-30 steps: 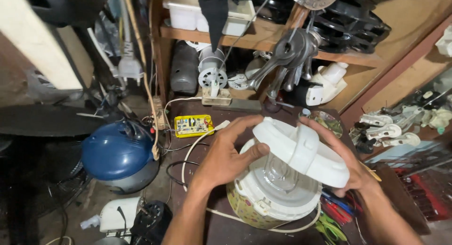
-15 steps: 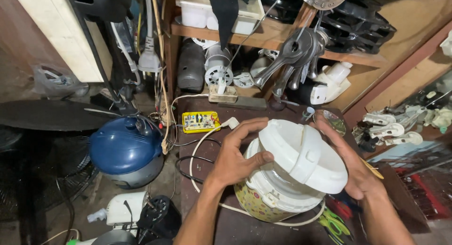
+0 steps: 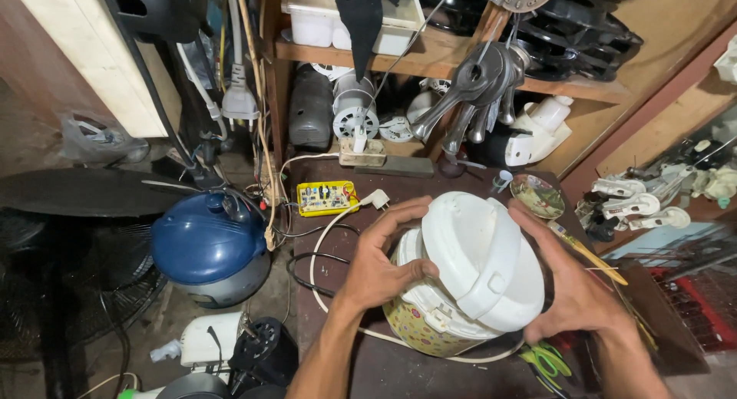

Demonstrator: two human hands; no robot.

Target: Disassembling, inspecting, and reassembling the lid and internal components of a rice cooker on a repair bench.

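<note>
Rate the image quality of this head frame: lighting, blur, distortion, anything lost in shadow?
Head view: even, soft light on the white lid and both hands, left hand and right hand, all sharp; slight brightness on the lid, no harsh glare. The fan at left sinks into shadow. The right edge near the red tray is smeared. Shelf lines bow from the wide lens.

Both forearms were bare, with no sleeves, gloves, rings or watch; the left hand (image 3: pixel 380 272) and right hand (image 3: pixel 576 291) had short nails.
</note>
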